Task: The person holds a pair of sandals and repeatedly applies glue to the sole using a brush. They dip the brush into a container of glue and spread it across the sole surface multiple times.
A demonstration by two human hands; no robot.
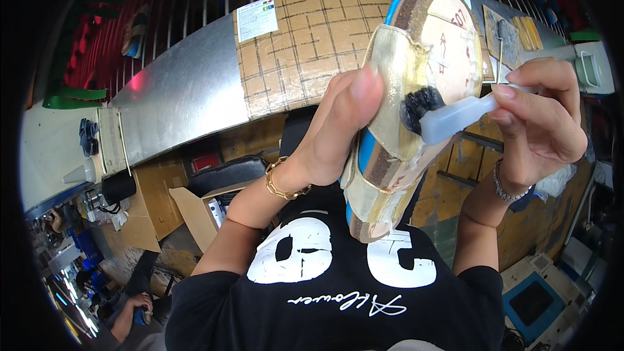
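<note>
head view, looking down past a black printed shirt (338, 286) toward a workbench. the left hand (338, 133) is wrapped around the edge of a shoe sole (416, 91) and holds it raised in front of the chest, its underside turned toward the camera; the thumb lies across a pale, glossy coated band of the sole. the sole shows a tan face, a brown rim and a blue side layer. the right hand (543, 117) pinches the translucent white handle of a small brush (448, 117) between thumb and fingers; the dark bristles press on the glossy band near the sole's middle. the two hands are apart, each closed on its own object, joined only through brush touching sole. a gold chain bracelet (284, 185) circles the left wrist, a beaded bracelet (504, 185) the right.

behind the sole, a curved metal panel (182, 91) carries a sheet of cardboard (312, 39) ruled with a dark grid. below left stands an open cardboard box (198, 211); its contents are too shadowed to tell. at lower right sits a blue tray (536, 302) with a dark inner surface. another person's hand (140, 305) appears at the lower left edge, well apart from the work.
</note>
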